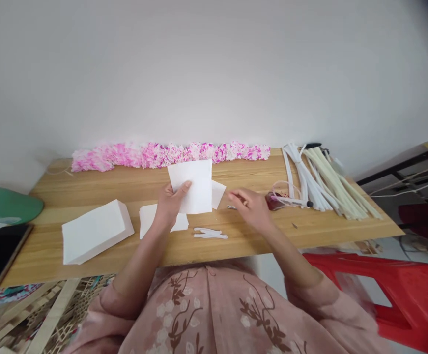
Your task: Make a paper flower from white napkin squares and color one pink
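My left hand [171, 204] grips a white sheet of tissue paper [195, 186] by its lower left corner and holds it upright above the wooden table [88, 184]. My right hand [252, 206] hovers to the right of the sheet, slightly blurred, with its fingers curled beside a small metal tool [232, 207] on the table. I cannot tell whether it touches the tool. More white sheets [147, 219] lie under my left hand. Thin white cut strips [210, 233] lie near the table's front edge.
A thick stack of white paper [96, 231] lies at the left. A row of pink-and-white paper flowers [169, 155] lines the wall. White and cream sticks [324, 184] lie at the right, a dark red object [272, 200] beside them. A red plastic stool [383, 290] stands at lower right.
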The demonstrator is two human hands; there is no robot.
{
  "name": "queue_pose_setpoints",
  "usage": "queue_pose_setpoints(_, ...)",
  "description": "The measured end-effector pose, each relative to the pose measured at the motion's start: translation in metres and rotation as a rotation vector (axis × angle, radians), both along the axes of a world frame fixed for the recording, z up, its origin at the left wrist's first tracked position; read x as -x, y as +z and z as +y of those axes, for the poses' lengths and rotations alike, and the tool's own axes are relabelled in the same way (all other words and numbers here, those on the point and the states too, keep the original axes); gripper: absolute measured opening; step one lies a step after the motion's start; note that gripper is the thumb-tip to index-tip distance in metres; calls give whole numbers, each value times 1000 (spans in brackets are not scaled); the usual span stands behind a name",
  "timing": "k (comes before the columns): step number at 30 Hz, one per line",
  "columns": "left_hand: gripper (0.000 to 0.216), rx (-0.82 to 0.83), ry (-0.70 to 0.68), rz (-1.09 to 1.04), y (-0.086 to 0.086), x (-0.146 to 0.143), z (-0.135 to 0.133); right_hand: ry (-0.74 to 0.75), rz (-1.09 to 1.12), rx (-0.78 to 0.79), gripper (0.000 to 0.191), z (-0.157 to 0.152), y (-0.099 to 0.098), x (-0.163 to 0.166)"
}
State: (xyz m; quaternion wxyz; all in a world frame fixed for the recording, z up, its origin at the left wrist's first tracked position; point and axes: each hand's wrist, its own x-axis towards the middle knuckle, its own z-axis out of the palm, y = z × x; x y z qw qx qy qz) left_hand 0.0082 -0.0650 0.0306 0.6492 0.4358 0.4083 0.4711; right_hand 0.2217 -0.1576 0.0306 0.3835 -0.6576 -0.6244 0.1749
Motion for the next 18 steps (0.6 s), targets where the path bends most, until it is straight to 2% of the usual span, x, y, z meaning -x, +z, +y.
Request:
queue_pose_setpoints(3,52,-10,-13,-76,6,2,4,-19,-399,-123,26,-35,-23,-30)
queue_pose_setpoints(7,49,2,0,-150,14,-3,8,-7,-651,-124,39,-63,-46,-54)
queue_pose_setpoints(9,48,24,1,-177,17,-7,10,24,-717,-53,41,-65,-45,-56)
queue_pose_setpoints(12,49,55,2,-201,17,-10,13,28,-797,137,38,-59,-33,-50)
queue_pose_setpoints(15,48,72,15,-240,11,-9,16,7,-756,319,39,-55,-16,-43)
queue_pose_setpoints(18,47,87,38,-301,3,-6,18,17,-405,353,40,-61,0,-37)
